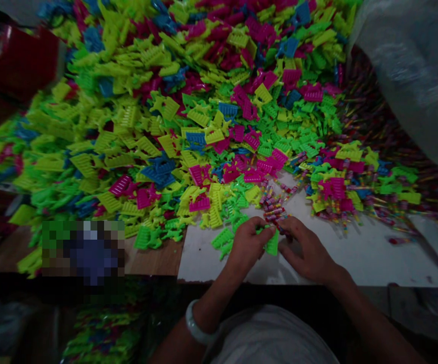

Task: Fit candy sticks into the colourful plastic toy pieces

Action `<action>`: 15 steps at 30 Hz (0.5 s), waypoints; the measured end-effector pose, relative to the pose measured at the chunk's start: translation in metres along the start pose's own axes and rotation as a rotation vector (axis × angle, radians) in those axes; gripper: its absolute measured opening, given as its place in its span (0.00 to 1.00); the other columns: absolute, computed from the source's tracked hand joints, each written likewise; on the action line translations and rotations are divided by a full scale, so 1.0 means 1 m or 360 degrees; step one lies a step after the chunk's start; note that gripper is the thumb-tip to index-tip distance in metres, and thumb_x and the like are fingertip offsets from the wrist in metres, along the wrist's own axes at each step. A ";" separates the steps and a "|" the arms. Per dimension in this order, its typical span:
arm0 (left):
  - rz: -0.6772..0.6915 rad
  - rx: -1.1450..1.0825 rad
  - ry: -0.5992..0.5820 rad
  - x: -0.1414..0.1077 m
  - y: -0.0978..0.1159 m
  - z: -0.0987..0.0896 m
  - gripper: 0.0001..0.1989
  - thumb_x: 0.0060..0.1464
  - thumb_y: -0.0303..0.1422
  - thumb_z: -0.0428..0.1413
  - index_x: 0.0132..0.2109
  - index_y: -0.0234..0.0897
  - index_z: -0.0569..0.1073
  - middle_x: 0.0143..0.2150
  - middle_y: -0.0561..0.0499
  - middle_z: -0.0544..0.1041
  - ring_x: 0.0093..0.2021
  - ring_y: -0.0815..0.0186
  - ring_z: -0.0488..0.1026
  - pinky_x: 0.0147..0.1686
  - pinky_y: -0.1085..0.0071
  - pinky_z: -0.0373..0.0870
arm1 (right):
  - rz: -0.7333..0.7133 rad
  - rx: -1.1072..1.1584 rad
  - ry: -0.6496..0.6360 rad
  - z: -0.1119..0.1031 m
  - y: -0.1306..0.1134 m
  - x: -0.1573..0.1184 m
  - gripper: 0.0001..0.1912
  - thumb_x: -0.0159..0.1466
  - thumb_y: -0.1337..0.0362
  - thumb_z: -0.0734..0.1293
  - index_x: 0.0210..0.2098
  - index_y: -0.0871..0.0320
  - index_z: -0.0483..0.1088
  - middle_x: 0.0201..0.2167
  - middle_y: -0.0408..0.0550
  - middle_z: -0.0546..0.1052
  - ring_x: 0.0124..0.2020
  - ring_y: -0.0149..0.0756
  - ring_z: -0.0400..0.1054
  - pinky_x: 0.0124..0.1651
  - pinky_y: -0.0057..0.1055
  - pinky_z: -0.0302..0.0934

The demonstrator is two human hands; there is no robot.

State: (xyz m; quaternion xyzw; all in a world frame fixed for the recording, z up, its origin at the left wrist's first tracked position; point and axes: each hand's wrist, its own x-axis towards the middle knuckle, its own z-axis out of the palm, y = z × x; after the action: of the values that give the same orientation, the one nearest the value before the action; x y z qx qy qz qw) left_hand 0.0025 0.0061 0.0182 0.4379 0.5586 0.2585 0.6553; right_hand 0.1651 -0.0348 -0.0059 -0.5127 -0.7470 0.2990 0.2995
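Note:
My left hand is closed, thumb against fingers, on a bright green plastic piece with a comb-like ridged part. Close by on the right, my right hand has its thumb apart from its forefinger. That forefinger is at some small dark-red, pink-banded tubes lying just beyond both hands; whether it touches one is unclear. Left of my left hand, loose green plastic pieces rest on a white board. A pale bangle circles my left wrist.
A large heap of yellow, green, pink and blue plastic pieces fills the table's back and left. More slim tubes pile at the right beside clear plastic sheeting. Mixed pieces lie on tubes nearer me. A red object stands far left.

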 end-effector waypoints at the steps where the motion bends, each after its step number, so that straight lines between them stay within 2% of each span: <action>1: -0.0009 -0.0015 0.0011 -0.001 0.000 0.000 0.10 0.47 0.39 0.55 0.28 0.37 0.66 0.15 0.60 0.62 0.14 0.75 0.57 0.14 0.77 0.52 | -0.0018 -0.0021 -0.0055 -0.001 -0.001 -0.002 0.20 0.62 0.65 0.62 0.53 0.55 0.56 0.45 0.54 0.68 0.41 0.38 0.66 0.41 0.36 0.65; 3: -0.0011 -0.0006 0.0029 -0.002 -0.001 0.000 0.10 0.46 0.39 0.55 0.27 0.37 0.67 0.15 0.60 0.63 0.15 0.75 0.57 0.15 0.77 0.53 | -0.0033 -0.0051 -0.0152 -0.005 -0.004 -0.004 0.26 0.60 0.64 0.64 0.56 0.56 0.53 0.48 0.55 0.66 0.44 0.40 0.65 0.43 0.38 0.65; 6: 0.0034 0.0055 0.0084 -0.002 -0.003 -0.002 0.10 0.44 0.39 0.57 0.26 0.37 0.68 0.16 0.60 0.63 0.16 0.74 0.58 0.17 0.76 0.53 | -0.0031 -0.0074 -0.0264 -0.012 -0.009 -0.005 0.31 0.59 0.62 0.66 0.57 0.57 0.50 0.49 0.57 0.65 0.46 0.42 0.64 0.46 0.39 0.64; 9: 0.0076 0.0082 0.0114 -0.001 -0.003 -0.003 0.10 0.43 0.39 0.57 0.25 0.37 0.69 0.16 0.59 0.63 0.18 0.73 0.59 0.18 0.76 0.54 | -0.0005 -0.0076 -0.0355 -0.016 -0.014 -0.001 0.36 0.56 0.55 0.69 0.57 0.58 0.50 0.49 0.57 0.67 0.45 0.43 0.65 0.45 0.39 0.64; 11: 0.0087 0.0076 0.0098 -0.001 -0.002 -0.003 0.09 0.43 0.38 0.57 0.25 0.37 0.68 0.16 0.59 0.63 0.18 0.73 0.59 0.19 0.76 0.54 | 0.0034 -0.0139 -0.0314 -0.015 -0.016 0.003 0.34 0.54 0.50 0.69 0.53 0.58 0.54 0.44 0.55 0.69 0.41 0.42 0.67 0.41 0.38 0.64; 15: 0.0086 0.0041 0.0064 -0.001 -0.001 -0.003 0.08 0.42 0.37 0.57 0.25 0.37 0.69 0.16 0.59 0.63 0.19 0.73 0.58 0.19 0.76 0.54 | 0.0014 -0.0301 -0.0140 -0.002 -0.013 0.005 0.24 0.58 0.49 0.65 0.46 0.58 0.60 0.34 0.49 0.72 0.32 0.38 0.68 0.33 0.34 0.63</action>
State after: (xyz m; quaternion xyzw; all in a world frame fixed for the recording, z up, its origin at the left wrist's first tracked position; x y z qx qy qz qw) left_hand -0.0007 0.0057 0.0179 0.4559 0.5629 0.2775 0.6311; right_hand 0.1572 -0.0335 0.0059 -0.5284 -0.7820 0.2506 0.2153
